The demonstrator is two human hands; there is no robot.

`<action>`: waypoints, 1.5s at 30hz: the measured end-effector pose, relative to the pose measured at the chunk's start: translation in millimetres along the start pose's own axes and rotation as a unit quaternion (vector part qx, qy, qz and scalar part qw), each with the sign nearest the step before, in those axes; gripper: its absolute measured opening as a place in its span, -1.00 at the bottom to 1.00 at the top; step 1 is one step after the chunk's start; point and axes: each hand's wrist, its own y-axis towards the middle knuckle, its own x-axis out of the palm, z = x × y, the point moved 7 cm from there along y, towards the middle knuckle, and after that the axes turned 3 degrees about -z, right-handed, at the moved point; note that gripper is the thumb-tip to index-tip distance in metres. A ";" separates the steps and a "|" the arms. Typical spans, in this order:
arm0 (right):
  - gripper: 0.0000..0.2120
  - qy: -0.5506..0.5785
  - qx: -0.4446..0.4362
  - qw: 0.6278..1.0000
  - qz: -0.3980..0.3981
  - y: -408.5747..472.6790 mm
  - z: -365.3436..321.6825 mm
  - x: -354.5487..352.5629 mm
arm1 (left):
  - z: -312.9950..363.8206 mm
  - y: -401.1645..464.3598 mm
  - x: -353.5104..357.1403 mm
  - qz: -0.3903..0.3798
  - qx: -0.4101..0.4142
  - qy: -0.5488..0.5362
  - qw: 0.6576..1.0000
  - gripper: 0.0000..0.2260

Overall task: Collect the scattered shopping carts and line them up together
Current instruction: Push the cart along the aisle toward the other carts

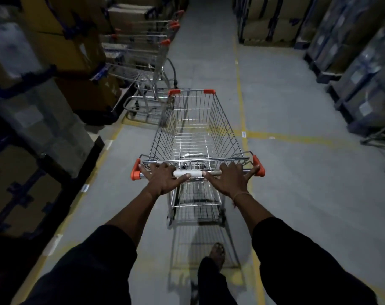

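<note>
Centrally, left hand (163, 179) and right hand (230, 179) grasp the cart (196, 137) by its handle; its long axis points far, the lined-up carts (143, 53) lying far-left (steering leftward seems needed).

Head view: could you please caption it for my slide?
Both hands grip an empty cart's handle, heading toward nested carts.

Open grey floor (286, 102) ahead and right, nested carts (147, 62) and stacked boxes (61, 51) crowding left
</note>
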 end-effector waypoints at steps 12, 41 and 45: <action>-0.04 0.004 0.010 0.999 -0.052 214.4 15.8 -54.8 | 34.2 208.4 -47.0 -0.061 -0.005 0.017 0.998 -0.18; -0.06 0.026 0.058 0.997 -0.035 725.7 -2.7 -150.0 | 0.5 755.2 -113.4 -0.104 0.039 0.014 0.994 -0.17; -0.06 0.027 0.061 0.997 -0.028 798.6 -4.2 -164.8 | 3.2 824.5 -131.6 -0.106 0.040 0.030 0.993 -0.11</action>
